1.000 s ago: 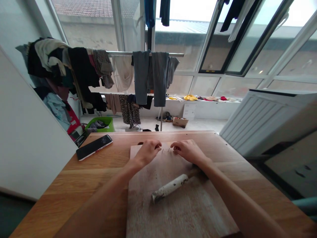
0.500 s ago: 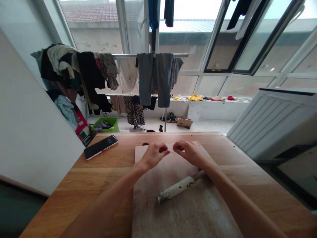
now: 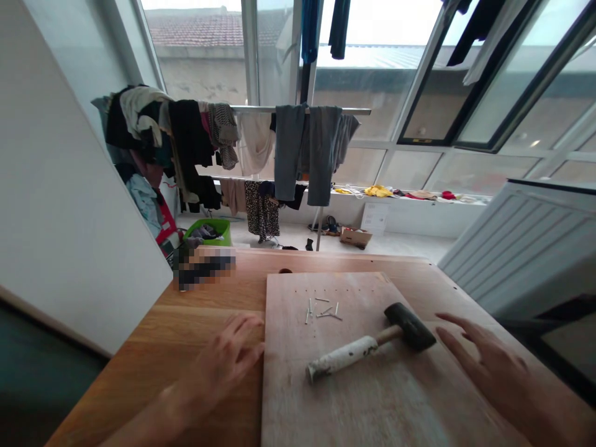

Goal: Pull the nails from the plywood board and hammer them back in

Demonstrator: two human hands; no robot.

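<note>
A wooden board (image 3: 316,403) lies on the table with a mallet (image 3: 410,327) across it, its dark head to the right and its white-wrapped handle toward the lower left. Several loose nails (image 3: 321,310) are scattered near the far part of the board, below a row of small dark dots. My left hand (image 3: 230,351) is just off the board's left edge, fingers loosely apart, holding nothing. Past the right edge, close to the mallet head, my right hand (image 3: 488,366) is open and slightly blurred, its fingers spread and without anything in them.
The wooden table (image 3: 186,347) extends around the board. A pixelated dark object (image 3: 205,268) lies at its far left corner. Beyond the table stand a clothes rack (image 3: 363,112) with laundry, a green basin (image 3: 224,233) and a cardboard box (image 3: 355,238). A white ribbed panel (image 3: 507,230) stands at right.
Both hands have drawn apart from the far part of the board, left hand to the left, right hand to the right, and nearer me. The nails and mallet head now show. The view has shifted.
</note>
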